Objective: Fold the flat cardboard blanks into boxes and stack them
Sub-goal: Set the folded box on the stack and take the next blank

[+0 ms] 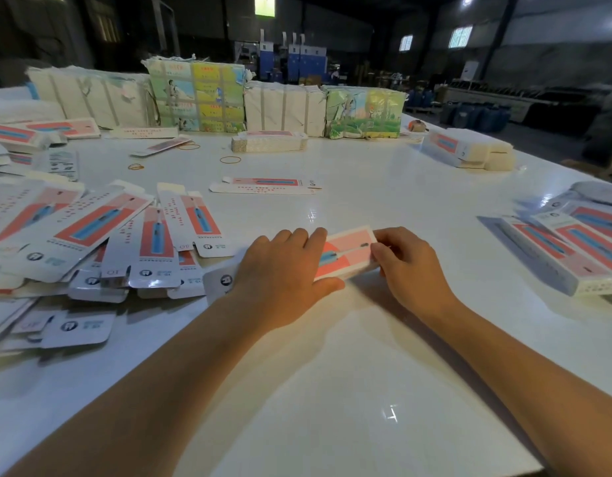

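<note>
Grip: left hand [283,266] laid over the near-left part of the box [347,254], fingers almost straight and spread across its top face, thumb against the near edge; a pressing hold, not a closed one. Right hand [406,266] at the box's right end, fingers curled in and pinching that end, apparently at the closing flap, though the flap itself is hidden behind the fingertips. Item: one pink-and-white toothbrush carton, lying on the white table [332,390] directly ahead of the person, raised into a shallow box shape at its right half; its left end is hidden under the left hand. Stock: loose heap of flat blanks [101,242] to the left, well apart from the work; finished boxes [572,249] stacked at the right edge. Also present: a single blank [266,185] mid-table, rubber bands [230,160], strapped bundles [198,98] along the far side. Hazards, as judged: heavy pressure from the flat left hand may crush the half-formed tube and crease the printed face; a flap forced in off-square by the right fingers may buckle or tear at the tuck; the glossy table gives little friction, so the box may skid leftward toward the heap if the push from the right outweighs the hold.
</note>
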